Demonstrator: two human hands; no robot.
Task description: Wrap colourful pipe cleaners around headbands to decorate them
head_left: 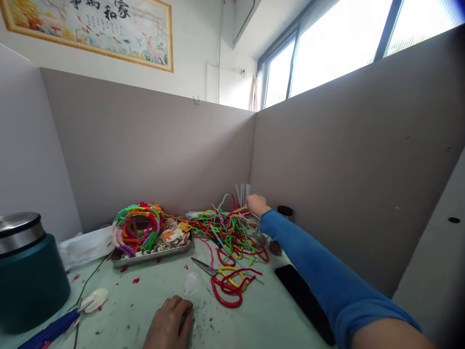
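Note:
My right hand (256, 204) reaches to the far corner of the desk, in a blue sleeve, with fingers closed at the top of a loose pile of coloured pipe cleaners (228, 230) and close to some pale sticks (242, 193) standing in the corner. Whether it grips a strand is hard to tell. My left hand (170, 323) rests palm down on the near desk edge, fingers curled, holding nothing visible. Scissors (214, 271) with red and yellow handles lie between the hands.
A metal tray (152, 256) holds pipe-cleaner hoops (137, 225) and shells. A dark green lidded pot (27, 271) stands at the left, a blue tool (54, 329) in front of it. A black phone (303, 300) lies under my right arm. Grey partitions wall the desk.

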